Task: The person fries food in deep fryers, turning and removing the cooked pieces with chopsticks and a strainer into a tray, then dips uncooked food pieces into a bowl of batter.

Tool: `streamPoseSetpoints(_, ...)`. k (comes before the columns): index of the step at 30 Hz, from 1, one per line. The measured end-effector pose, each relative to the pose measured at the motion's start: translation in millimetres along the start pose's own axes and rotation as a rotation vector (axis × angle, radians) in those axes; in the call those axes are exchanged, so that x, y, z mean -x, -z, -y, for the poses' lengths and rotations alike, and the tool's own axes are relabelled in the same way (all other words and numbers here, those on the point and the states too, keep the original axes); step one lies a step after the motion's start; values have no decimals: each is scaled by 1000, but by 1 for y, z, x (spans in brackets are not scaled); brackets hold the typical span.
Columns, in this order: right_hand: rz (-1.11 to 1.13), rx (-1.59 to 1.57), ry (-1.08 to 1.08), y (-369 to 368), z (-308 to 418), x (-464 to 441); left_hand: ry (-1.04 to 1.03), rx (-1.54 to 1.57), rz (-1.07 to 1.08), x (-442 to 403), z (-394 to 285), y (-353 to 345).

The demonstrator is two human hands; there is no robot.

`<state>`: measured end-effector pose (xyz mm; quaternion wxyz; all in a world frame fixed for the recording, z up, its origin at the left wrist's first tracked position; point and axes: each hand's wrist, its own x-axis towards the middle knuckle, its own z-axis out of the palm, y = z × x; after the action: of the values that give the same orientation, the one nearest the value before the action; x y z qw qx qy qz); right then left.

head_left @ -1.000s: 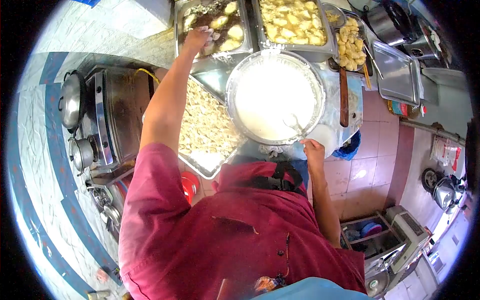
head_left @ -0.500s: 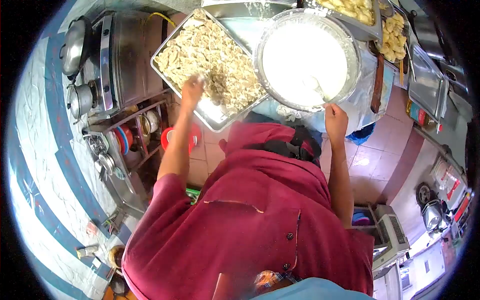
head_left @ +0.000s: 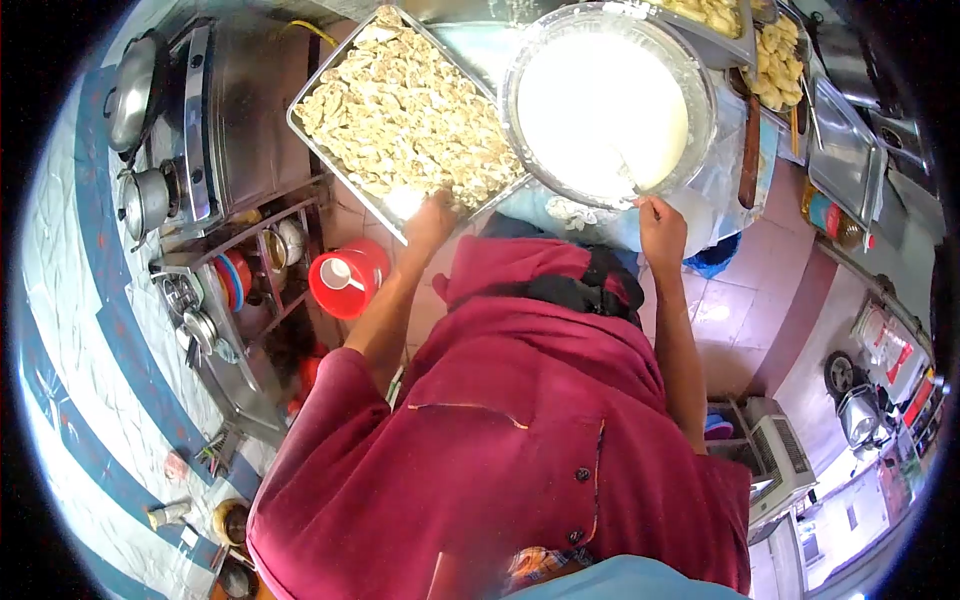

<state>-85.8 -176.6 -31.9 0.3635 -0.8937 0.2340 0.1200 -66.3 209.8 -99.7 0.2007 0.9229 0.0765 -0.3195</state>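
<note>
A metal tray [head_left: 338, 174] full of pale beige flat pieces [head_left: 410, 110] lies ahead on the left. My left hand [head_left: 432, 222] is at its near edge, its fingers curled down among the pieces; their tips are hidden. To the right stands a wide basin [head_left: 520, 150] of thick white batter [head_left: 600, 100]. At the basin's near rim, my right hand [head_left: 662, 230] pinches the end of a batter-coated spoon [head_left: 626, 178], whose lower part dips into the batter.
Trays of golden pieces [head_left: 778, 65] stand at the far right, near a long brown wooden handle [head_left: 749, 150]. A red bucket [head_left: 348, 280] with a white dipper sits on the floor at left. Beyond it are a pot rack [head_left: 250, 290] and a metal cabinet [head_left: 255, 110].
My left hand has moved down and right, from the tray's middle to its near edge. My right hand stays at the basin rim. The view has shifted slightly, and the red bucket shows more fully.
</note>
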Motion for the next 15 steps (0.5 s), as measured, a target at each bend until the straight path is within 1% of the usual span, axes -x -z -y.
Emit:
streamPoseSetpoints(3,-48,-12,22,-2,-5,4,66,-14,-15,-1,-4,-7)
streamPoseSetpoints(6,-47,-47,23,-4,-10,6,57,74,-76,7,-11,-9)
streamPoseSetpoints(9,-60,-37,47,-7,-13,6,139,94,-117,15,-22,-10)
streamPoseSetpoints(12,-40,-32,7,-4,-5,7,152,102,-140,16,-19,-13)
streamPoseSetpoints(15,-58,-63,-4,-3,-4,5,225,190,-232,21,-12,-8)
